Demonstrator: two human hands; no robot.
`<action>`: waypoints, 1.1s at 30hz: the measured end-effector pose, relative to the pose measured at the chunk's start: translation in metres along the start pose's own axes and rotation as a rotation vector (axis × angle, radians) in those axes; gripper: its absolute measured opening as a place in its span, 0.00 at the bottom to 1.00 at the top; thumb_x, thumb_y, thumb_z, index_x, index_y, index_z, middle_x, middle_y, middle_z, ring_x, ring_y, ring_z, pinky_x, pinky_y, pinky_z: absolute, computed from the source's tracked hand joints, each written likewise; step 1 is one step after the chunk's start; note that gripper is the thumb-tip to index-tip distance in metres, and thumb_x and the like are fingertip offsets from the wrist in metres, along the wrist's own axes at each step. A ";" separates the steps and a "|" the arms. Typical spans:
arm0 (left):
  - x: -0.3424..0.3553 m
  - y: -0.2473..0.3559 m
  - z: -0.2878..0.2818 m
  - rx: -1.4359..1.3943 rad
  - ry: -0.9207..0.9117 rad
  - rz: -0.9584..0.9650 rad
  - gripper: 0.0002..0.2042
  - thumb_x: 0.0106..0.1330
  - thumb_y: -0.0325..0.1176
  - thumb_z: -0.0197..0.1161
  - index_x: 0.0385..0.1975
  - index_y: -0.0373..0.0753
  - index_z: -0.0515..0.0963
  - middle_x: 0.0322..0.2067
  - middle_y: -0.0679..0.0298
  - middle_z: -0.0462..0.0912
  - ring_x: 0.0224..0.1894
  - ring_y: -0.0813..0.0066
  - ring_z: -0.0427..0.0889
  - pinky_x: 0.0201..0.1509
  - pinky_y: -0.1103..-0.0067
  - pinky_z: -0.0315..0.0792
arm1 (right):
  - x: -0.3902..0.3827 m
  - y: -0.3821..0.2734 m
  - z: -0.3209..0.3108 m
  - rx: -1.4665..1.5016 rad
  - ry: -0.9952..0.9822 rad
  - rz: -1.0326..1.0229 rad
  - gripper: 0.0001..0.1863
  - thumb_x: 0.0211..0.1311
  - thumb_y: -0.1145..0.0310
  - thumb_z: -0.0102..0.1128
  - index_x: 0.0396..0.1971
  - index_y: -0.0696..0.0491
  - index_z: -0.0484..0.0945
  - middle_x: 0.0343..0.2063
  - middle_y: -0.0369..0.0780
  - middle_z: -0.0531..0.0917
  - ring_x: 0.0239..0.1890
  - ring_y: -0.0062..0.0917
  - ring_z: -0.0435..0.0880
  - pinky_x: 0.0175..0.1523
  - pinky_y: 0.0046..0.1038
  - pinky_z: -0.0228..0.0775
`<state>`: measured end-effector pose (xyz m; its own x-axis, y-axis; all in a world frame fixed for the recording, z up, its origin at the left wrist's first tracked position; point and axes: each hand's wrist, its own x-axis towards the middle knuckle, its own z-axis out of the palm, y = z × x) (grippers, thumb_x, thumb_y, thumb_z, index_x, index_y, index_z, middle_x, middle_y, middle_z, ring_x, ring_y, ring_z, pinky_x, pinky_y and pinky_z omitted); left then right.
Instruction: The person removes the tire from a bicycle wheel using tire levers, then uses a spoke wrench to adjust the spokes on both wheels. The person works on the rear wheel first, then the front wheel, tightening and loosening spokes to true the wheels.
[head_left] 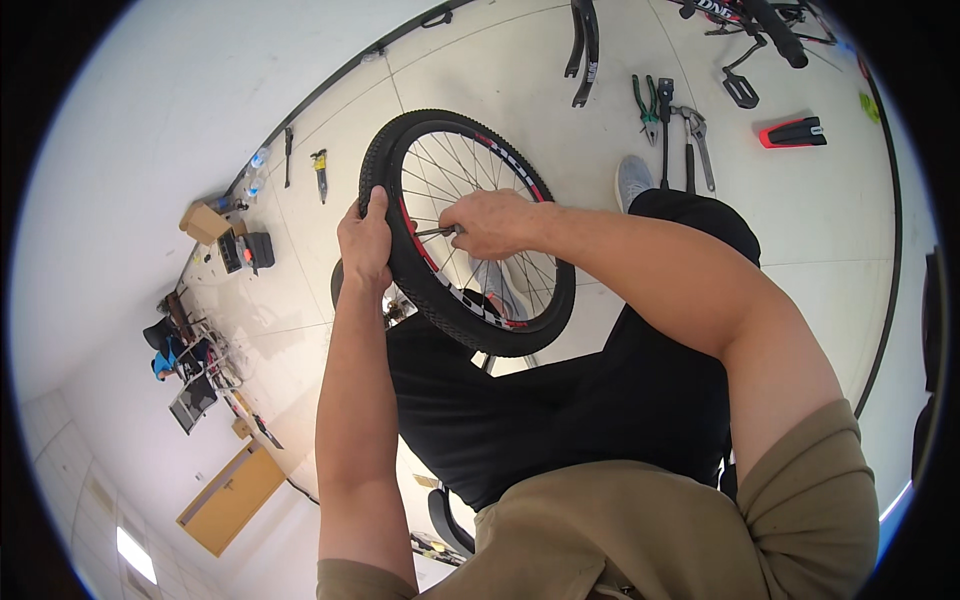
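A bicycle wheel (555, 290) with a black knobby tyre and a red, white and black rim is held tilted above my lap. My left hand (365, 240) grips the tyre on its left side, thumb lying over the tread. Inside the rim, my right hand (490, 222) is closed with its fingers bent, in front of the spokes. A thin dark rod (432, 232) runs from those fingers to the rim's left inner side. Whether it is the valve stem or a tool, I cannot tell. The right fingertips are partly hidden.
Green-handled pliers (647, 108), an adjustable wrench (700, 145) and a long dark tool (665, 120) lie right of my shoe. A black fork (583, 55), a bicycle pedal (740, 88) and a red-black fender (792, 133) are farther off. A cardboard box (203, 222) stands left.
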<state>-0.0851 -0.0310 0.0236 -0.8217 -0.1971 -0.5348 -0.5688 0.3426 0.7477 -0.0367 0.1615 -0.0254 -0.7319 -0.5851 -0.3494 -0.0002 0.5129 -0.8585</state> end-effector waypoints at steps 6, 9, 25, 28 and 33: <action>0.001 0.007 0.004 0.015 0.006 -0.026 0.24 0.75 0.39 0.61 0.61 0.25 0.71 0.46 0.50 0.84 0.42 0.66 0.85 0.44 0.73 0.81 | 0.003 0.003 0.001 0.021 -0.005 -0.087 0.21 0.68 0.58 0.59 0.56 0.53 0.79 0.47 0.47 0.86 0.55 0.41 0.83 0.60 0.43 0.73; 0.006 0.006 -0.002 -0.173 -0.012 -0.027 0.33 0.72 0.38 0.63 0.70 0.26 0.59 0.51 0.47 0.80 0.46 0.65 0.84 0.47 0.73 0.81 | 0.007 0.002 0.000 0.058 0.100 -0.057 0.21 0.67 0.59 0.60 0.55 0.54 0.80 0.46 0.49 0.86 0.53 0.44 0.83 0.59 0.42 0.73; -0.083 -0.067 0.044 0.131 0.484 0.217 0.32 0.70 0.42 0.67 0.64 0.24 0.67 0.51 0.50 0.81 0.50 0.64 0.81 0.57 0.72 0.73 | 0.011 0.009 0.003 0.296 0.328 0.106 0.17 0.61 0.69 0.54 0.47 0.63 0.76 0.46 0.57 0.84 0.53 0.50 0.82 0.59 0.46 0.74; -0.078 -0.050 0.045 0.225 0.483 0.292 0.32 0.72 0.48 0.63 0.62 0.24 0.70 0.49 0.47 0.83 0.50 0.60 0.82 0.58 0.70 0.73 | 0.009 0.003 -0.003 0.363 0.423 0.110 0.18 0.63 0.65 0.54 0.47 0.62 0.76 0.46 0.56 0.84 0.52 0.50 0.83 0.58 0.47 0.73; -0.064 -0.034 0.058 0.435 0.477 0.375 0.34 0.70 0.53 0.63 0.62 0.26 0.71 0.48 0.41 0.83 0.51 0.50 0.83 0.57 0.67 0.74 | 0.032 0.008 -0.026 0.486 0.740 0.325 0.21 0.63 0.59 0.55 0.47 0.61 0.76 0.46 0.56 0.84 0.52 0.49 0.83 0.58 0.48 0.73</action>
<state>-0.0113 0.0232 0.0092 -0.9406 -0.3385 0.0285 -0.2629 0.7786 0.5698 -0.0776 0.1637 -0.0340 -0.8929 0.1738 -0.4153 0.4422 0.1652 -0.8816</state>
